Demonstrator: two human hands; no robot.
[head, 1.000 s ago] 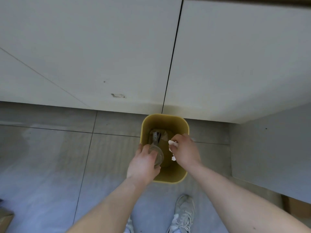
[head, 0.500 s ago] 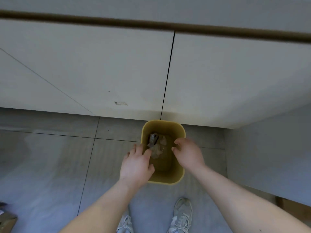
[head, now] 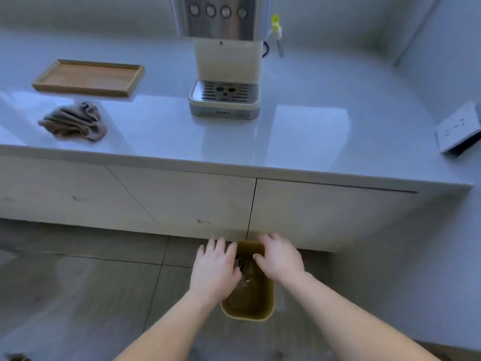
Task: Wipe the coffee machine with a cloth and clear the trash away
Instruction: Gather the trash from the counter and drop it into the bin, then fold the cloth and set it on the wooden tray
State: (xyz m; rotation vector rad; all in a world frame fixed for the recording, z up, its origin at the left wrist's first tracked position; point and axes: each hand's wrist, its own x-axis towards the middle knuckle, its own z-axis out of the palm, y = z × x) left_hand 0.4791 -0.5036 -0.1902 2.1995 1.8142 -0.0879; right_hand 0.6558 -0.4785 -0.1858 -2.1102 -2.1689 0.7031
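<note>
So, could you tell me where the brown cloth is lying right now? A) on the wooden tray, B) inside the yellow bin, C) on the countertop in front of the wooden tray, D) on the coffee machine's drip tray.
C: the crumpled cloth lies on the countertop, just in front of the wooden tray and left of the coffee machine.
</note>
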